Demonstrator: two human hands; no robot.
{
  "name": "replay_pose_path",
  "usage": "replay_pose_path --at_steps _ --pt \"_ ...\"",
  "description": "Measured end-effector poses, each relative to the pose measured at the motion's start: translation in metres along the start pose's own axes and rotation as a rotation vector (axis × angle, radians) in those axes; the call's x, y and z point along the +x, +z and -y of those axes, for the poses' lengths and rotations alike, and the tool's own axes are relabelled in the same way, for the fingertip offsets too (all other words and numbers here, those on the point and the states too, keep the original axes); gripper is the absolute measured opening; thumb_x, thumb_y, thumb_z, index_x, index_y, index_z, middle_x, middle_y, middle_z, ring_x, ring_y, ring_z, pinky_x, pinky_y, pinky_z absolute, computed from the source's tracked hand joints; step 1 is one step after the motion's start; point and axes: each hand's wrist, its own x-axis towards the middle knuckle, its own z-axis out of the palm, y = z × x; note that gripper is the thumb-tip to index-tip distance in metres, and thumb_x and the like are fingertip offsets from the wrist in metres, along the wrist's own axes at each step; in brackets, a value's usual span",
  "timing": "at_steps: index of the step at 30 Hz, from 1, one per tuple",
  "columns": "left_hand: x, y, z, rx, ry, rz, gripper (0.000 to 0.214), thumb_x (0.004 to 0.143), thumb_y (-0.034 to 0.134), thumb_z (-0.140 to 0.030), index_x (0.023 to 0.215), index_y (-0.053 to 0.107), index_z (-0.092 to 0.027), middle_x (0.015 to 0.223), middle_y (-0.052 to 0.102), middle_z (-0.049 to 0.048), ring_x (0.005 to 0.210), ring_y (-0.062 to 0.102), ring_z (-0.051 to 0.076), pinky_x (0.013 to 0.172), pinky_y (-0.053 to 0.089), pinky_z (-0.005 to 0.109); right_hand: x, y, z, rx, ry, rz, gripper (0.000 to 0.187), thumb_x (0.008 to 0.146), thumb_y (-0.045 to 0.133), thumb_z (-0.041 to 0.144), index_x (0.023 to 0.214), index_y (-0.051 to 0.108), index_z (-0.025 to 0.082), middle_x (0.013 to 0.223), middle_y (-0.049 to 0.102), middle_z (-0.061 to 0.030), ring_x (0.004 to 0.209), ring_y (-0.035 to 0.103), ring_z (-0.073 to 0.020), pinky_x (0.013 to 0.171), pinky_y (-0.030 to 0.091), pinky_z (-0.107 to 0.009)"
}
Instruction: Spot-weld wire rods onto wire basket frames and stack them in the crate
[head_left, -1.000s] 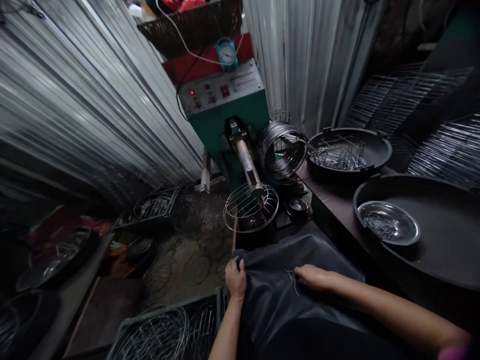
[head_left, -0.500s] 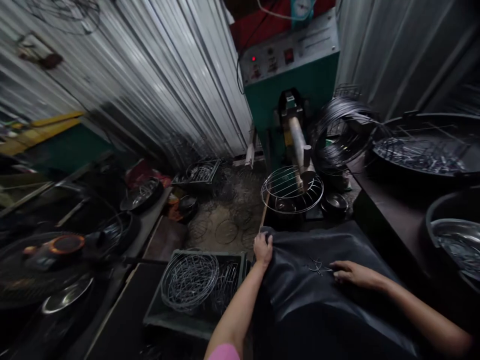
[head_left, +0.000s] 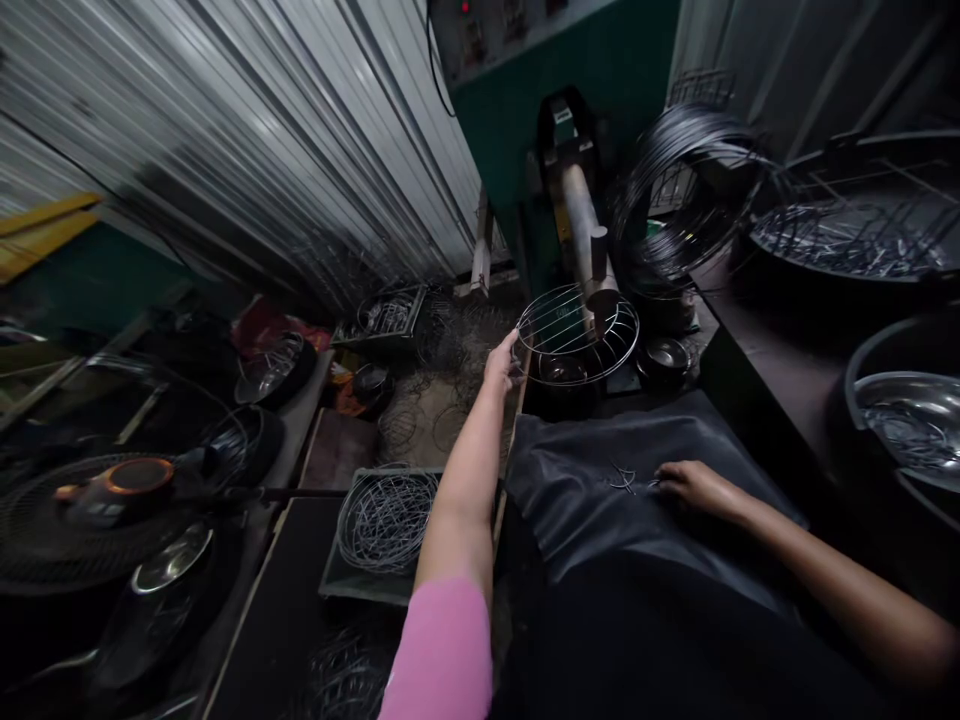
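Observation:
My left hand (head_left: 501, 364) reaches forward and its fingers close on the left rim of a round wire grille (head_left: 576, 334). That grille sits under the metal arm (head_left: 581, 225) of a green machine (head_left: 547, 110). My right hand (head_left: 694, 484) rests on a dark cloth (head_left: 600, 510) across my lap, fingertips beside a few short bent wire pieces (head_left: 624, 480). The fingers are loosely curled and hold nothing that I can see.
A coil of wire (head_left: 679, 200) hangs right of the machine. Dark pans (head_left: 855, 215) with wire pieces and a steel bowl (head_left: 911, 425) stand on the right bench. A crate of wire grilles (head_left: 384, 520) sits low left, a fan (head_left: 90, 510) further left. Corrugated metal walls surround.
My left hand left the edge of the cloth and moved forward to the wire grille's rim. The view swung left and down. My right hand stayed on the cloth.

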Motion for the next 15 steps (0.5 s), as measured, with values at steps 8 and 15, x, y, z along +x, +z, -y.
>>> replay_pose_path --at_steps 8,15 --pt "0.005 0.007 -0.021 0.039 -0.176 0.145 0.036 0.079 0.058 -0.046 0.091 0.052 -0.013 0.082 0.052 0.0058 0.072 0.054 0.015 0.073 0.049 0.037 -0.025 -0.004 0.004 -0.459 0.064 -0.149 0.031 0.081 0.035 0.008 0.086 0.065 0.012 0.092 0.067 -0.0185 0.085 0.066 -0.0285 0.073 0.047 -0.034" --pt "0.007 0.013 -0.015 -0.144 -0.195 0.065 0.024 0.072 0.067 -0.03 0.074 0.049 -0.015 0.057 0.039 -0.0065 0.047 0.039 0.006 0.058 0.048 0.028 -0.021 -0.021 0.004 -0.242 0.029 -0.327 0.024 0.08 0.041 0.017 0.094 0.06 0.018 0.097 0.068 -0.0103 0.093 0.064 -0.0246 0.079 0.047 -0.03"
